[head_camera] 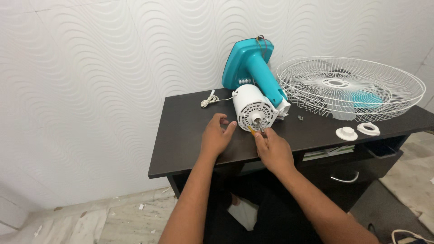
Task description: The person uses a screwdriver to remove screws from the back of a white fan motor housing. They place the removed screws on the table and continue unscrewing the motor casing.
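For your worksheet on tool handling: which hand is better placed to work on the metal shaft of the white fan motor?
Probably the right hand: it holds a yellow-handled tool close to the metal shaft of the white round fan motor. The left hand merely rests beside the housing, empty.

A home room: textured wavy wall [90, 68], dark desk [190, 149] with drawer [357, 171], tiled floor [113, 221].

The fan motor housing [254, 110] was smooth white plastic; its teal stand [254, 63] looked glossy plastic. The wire fan guards [350, 88] were white-coated metal. The desk top [181, 135] was dark matt wood laminate, the wall [90, 81] embossed with waves.
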